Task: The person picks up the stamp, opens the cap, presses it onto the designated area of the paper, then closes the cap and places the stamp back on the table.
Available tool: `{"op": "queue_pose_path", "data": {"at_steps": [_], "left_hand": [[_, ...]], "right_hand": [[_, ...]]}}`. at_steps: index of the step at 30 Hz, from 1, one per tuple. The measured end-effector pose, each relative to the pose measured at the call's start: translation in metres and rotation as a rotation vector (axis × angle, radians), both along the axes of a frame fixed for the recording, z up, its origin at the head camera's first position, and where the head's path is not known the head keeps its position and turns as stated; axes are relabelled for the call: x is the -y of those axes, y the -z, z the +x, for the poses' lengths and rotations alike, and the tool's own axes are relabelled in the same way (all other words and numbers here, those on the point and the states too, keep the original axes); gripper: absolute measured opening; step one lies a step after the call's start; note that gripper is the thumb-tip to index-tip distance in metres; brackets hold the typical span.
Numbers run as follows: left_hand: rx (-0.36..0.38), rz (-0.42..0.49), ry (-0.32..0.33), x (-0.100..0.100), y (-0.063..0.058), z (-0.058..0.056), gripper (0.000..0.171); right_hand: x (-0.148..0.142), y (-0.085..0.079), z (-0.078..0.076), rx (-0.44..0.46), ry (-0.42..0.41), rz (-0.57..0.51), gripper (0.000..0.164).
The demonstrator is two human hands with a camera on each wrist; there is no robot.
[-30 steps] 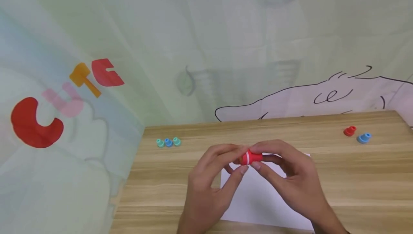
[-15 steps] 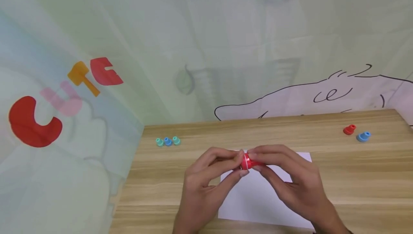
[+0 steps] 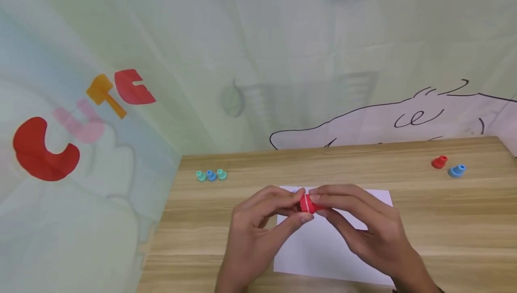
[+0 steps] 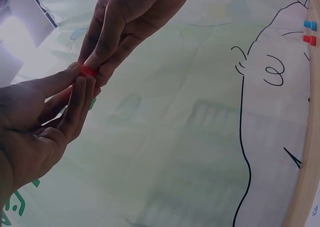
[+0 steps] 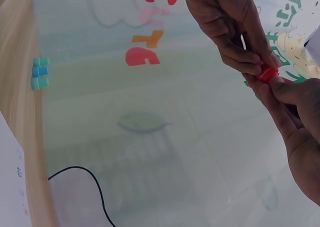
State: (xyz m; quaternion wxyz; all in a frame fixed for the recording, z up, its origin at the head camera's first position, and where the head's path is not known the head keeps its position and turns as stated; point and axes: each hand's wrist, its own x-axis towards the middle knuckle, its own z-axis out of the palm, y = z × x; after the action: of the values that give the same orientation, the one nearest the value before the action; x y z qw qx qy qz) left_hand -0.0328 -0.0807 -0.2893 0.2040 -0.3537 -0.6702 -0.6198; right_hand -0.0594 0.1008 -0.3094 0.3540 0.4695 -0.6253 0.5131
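The big cloth wall hangs behind the table, and on the table I see the white paper. My right-side view shows small marks on it. The left hand is on the left side of the paper, the right hand on the right. Between them the red piece is up in the air, over the far part of the paper. The left fingers and thumb pinch its wide end by the white band, and the right ones pinch the thin end. Past the paper's far right corner stand a blue piece and another red one. Past its far left corner sit two green pieces with a small blue one between.

I think the step now is working the two ends of the red piece, but I can't tell if that is a twist or a pull. The next move seems to need a firm pinch on both ends, so it doesn't slip.

One second ago, more of the thin end shows; now the right fingers cover most of it. The red piece is also further in over the paper. The pieces past the paper stay put.
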Motion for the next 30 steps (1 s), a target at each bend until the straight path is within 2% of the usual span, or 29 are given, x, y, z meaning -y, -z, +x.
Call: {"op": "queue_pose_path", "data": {"at_steps": [6,11,17,23,30], "left_hand": [[-0.031,-0.058,-0.055,-0.0006,-0.0047,0.0022,0.036],[-0.043,-0.090,-0.063,-0.0030,-0.0085,0.0031,0.035],[-0.086,-0.152,-0.098,-0.0060,-0.0098,0.0027,0.027],[-0.100,-0.209,-0.142,-0.0046,-0.0070,0.0024,0.025],[-0.122,-0.243,-0.211,-0.0025,-0.0099,0.0034,0.036]], "right_hand": [[0.0007,0.0003,0.0010,0.055,-0.035,-0.033,0.027],[-0.0027,0.0024,0.0036,0.158,-0.104,-0.094,0.038],[-0.0006,0.0013,0.0046,0.182,-0.142,-0.149,0.041],[0.0041,-0.0027,0.0063,0.190,-0.099,-0.128,0.040],[0.0032,-0.0038,0.0062,0.151,0.041,-0.082,0.041]]}}
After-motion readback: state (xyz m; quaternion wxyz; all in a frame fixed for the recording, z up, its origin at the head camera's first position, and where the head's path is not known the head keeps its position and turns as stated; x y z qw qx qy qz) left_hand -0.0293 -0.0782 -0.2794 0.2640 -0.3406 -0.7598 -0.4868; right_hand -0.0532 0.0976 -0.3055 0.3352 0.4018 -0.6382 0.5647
